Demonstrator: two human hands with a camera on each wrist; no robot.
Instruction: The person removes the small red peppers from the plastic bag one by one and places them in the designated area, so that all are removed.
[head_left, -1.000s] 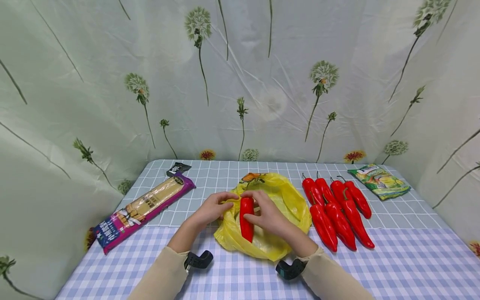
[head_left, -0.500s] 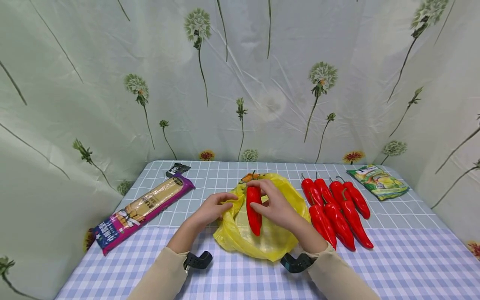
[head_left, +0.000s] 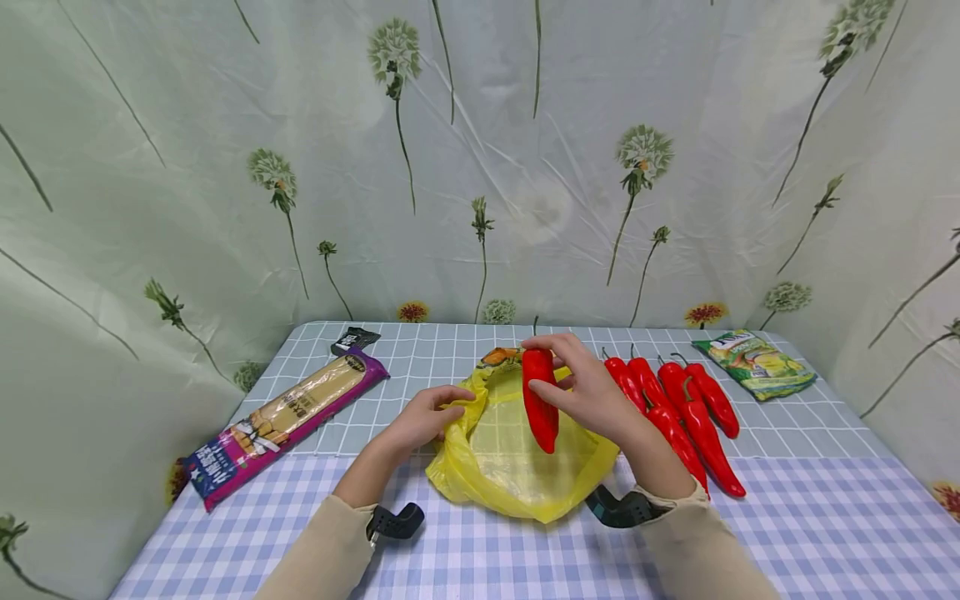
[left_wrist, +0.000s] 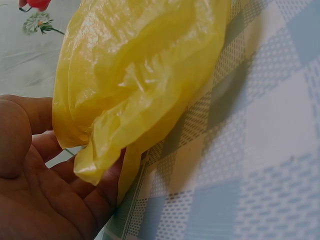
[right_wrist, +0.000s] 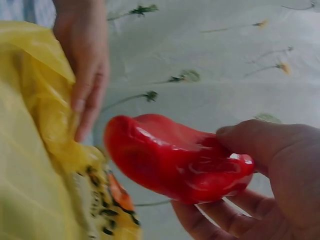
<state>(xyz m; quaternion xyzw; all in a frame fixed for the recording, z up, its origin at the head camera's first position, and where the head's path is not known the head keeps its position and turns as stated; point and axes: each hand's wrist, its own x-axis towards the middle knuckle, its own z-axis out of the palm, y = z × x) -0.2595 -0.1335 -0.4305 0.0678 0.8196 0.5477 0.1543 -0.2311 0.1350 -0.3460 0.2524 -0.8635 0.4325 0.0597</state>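
A yellow plastic bag [head_left: 487, 492] lies with its mouth wide and facing up, in the middle of the table. My left hand [head_left: 426, 419] holds its left rim between thumb and fingers; in the left wrist view a bunched fold of the bag [left_wrist: 100, 155] lies over the fingers. Over the bag's right part, my right hand [head_left: 596, 387] grips a glossy red chili pepper [head_left: 542, 408], stem up and tip down. From the right wrist view, the thumb presses on one side of the pepper [right_wrist: 170, 160] and the fingers lie along the other.
Several red chili peppers [head_left: 703, 429] lie right of the bag, partly behind my right forearm. A green packet [head_left: 757, 364] lies at the back right. A long purple packet [head_left: 288, 421] and a small black packet [head_left: 356, 338] lie at the left.
My right hand has lifted the chili pepper up out of the bag and carried it to the right. My left hand has stayed at the bag's left rim.
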